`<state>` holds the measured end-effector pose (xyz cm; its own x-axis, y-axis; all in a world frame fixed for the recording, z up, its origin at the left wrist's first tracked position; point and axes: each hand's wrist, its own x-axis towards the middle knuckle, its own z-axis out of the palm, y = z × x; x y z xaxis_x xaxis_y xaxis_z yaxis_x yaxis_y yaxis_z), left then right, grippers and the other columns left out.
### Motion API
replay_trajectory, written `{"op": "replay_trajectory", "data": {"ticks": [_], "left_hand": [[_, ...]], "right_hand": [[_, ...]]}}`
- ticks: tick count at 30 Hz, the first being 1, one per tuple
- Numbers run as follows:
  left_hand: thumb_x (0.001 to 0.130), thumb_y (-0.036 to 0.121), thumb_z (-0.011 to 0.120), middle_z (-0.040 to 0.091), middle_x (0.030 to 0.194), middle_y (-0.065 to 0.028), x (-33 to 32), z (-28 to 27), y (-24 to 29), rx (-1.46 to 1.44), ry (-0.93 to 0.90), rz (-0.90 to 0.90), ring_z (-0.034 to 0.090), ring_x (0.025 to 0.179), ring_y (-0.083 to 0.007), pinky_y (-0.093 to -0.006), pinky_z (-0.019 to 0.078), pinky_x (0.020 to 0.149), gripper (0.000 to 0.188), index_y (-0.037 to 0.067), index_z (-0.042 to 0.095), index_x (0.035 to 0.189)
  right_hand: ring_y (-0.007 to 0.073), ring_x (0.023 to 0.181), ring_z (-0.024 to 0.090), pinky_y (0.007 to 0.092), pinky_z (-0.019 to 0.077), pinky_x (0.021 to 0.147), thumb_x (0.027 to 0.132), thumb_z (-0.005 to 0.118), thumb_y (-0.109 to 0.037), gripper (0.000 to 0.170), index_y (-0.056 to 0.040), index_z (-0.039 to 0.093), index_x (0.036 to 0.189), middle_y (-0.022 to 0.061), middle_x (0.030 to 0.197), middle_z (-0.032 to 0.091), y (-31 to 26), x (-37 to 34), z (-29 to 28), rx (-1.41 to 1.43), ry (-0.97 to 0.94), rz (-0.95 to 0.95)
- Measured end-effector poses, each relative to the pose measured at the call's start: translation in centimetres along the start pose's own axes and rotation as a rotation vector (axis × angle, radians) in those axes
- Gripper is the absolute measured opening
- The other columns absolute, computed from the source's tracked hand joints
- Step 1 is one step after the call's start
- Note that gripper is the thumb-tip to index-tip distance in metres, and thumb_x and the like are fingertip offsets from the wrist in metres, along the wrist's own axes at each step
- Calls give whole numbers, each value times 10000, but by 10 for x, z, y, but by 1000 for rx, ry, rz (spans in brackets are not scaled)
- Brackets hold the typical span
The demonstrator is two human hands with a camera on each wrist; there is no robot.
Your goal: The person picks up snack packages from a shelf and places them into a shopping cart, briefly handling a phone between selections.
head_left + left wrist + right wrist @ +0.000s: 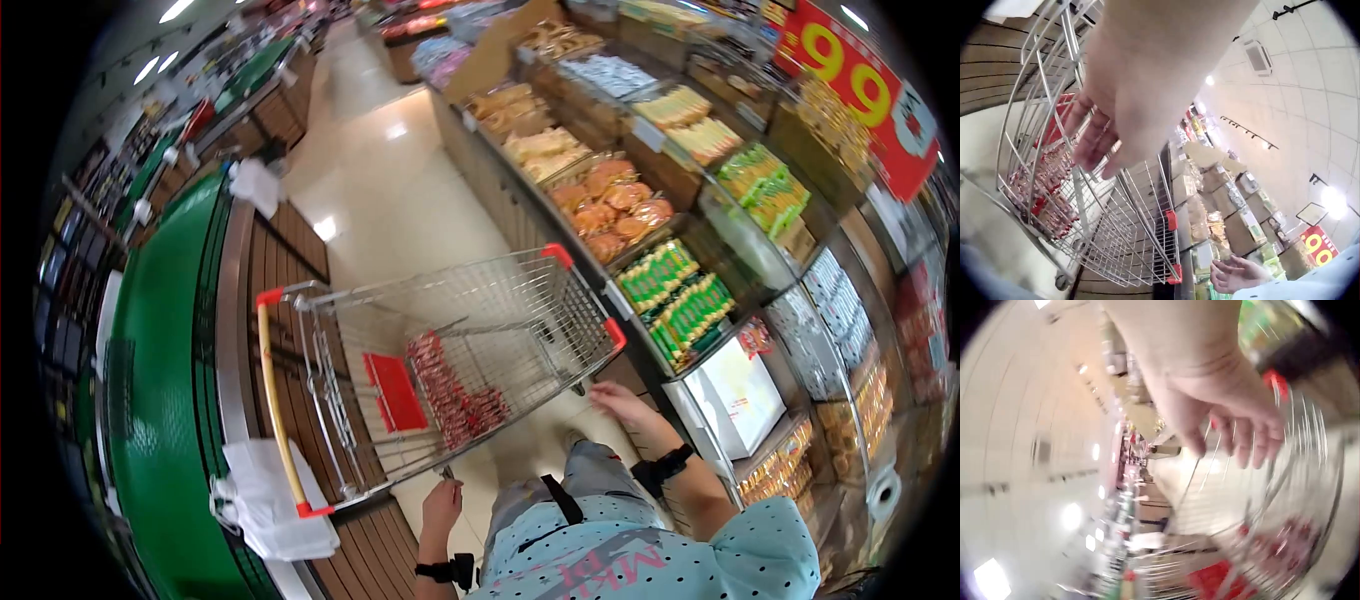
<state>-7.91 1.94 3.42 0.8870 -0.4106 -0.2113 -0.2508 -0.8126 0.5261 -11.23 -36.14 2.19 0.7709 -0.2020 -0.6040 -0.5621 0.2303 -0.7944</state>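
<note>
A metal shopping cart (470, 300) with red corner pieces and a yellow handle (280, 410) stands across the aisle before me. Red-and-white patterned packs (455, 395) lie in its basket, beside a red panel (395, 392). Close to the cart's near side is my left hand (441, 508); in the left wrist view its fingers (1094, 134) hang loosely and overlap the wire side. My right hand (622, 402) is by the red-cornered end of the cart, palm empty. Its fingers (1243, 440) are spread and relaxed in the right wrist view, which is blurred.
Tiered shelf bins on the right hold packaged breads (610, 205) and green packets (675, 300). A red price sign (850, 85) hangs over them. To the left runs a green-topped counter (160, 350) with white plastic bags (275, 500). The tiled aisle (390, 180) stretches ahead.
</note>
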Motion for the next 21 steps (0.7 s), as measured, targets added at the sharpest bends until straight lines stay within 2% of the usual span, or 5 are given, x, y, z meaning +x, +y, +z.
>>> {"op": "replay_trajectory", "data": {"ticks": [2,5,8,15,21], "left_hand": [[767,84,445,557,784,-100,-2,-9,-9,-187,34,47,545,723,-254,-326,433,615,107,55,529,828],[754,47,452,556,786,-94,-7,-22,-20,-334,100,-36,541,724,-255,-317,430,620,99,47,526,819],[743,20,458,556,785,-95,-9,-32,-27,-336,177,-56,542,723,-247,-307,431,621,107,44,529,818],[790,54,440,562,797,-67,22,-40,-28,-390,179,-183,543,676,-150,-244,430,596,121,38,528,872],[810,285,466,575,814,-59,119,-8,38,-1387,-259,-540,552,771,-148,-229,418,632,313,22,491,979]], "right_hand": [[199,764,529,310,427,679,805,452,-205,204,-64,484,949,56,841,555,0,9,49,885,-186,393],[195,746,528,306,428,677,804,451,-203,204,-59,482,945,71,821,555,16,43,96,710,-292,226],[199,757,520,303,430,688,804,455,-185,189,-47,491,928,73,825,542,12,75,127,691,-347,312],[116,557,503,232,403,487,798,453,-175,134,-61,503,850,37,680,545,9,163,178,201,-179,251],[120,559,517,230,412,482,798,457,-163,131,-54,513,843,48,678,545,22,244,234,163,-218,392]]}}
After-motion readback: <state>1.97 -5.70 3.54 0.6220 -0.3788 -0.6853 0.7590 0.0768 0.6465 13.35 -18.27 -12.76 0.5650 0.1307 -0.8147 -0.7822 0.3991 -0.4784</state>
